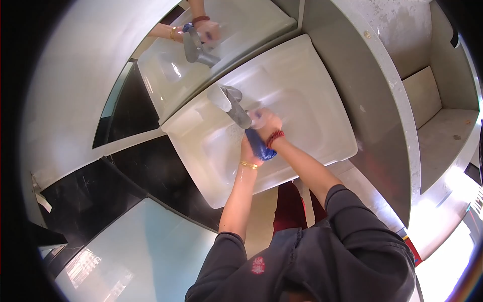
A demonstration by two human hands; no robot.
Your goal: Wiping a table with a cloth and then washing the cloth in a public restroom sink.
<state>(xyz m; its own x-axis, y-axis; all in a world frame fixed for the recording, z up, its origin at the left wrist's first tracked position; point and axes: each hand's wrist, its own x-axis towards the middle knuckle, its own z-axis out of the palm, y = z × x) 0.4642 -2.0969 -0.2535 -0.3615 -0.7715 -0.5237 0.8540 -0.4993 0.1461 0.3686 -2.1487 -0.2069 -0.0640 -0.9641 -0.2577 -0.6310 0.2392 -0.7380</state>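
Over a white ceramic washbasin [317,143], just below the spout of a metal faucet [236,113], my two hands are close together. My left hand [249,150], with a gold bracelet at its wrist, grips a wet, shiny blue item [262,147] that may be cloth or plastic. My right hand [269,122], with a red beaded bracelet, is just above it at the spout's end, its fingers curled and blurred. Something pale or clear is by its fingers; whether it is water or an object I cannot tell.
A mirror [256,22] behind the basin reflects the hands and faucet. A grey partition [362,113] stands to the right, with a stone-like ledge [445,132] beyond it. Black marble-like panels [151,170] and a pale blue glossy surface [169,245] lie to the left.
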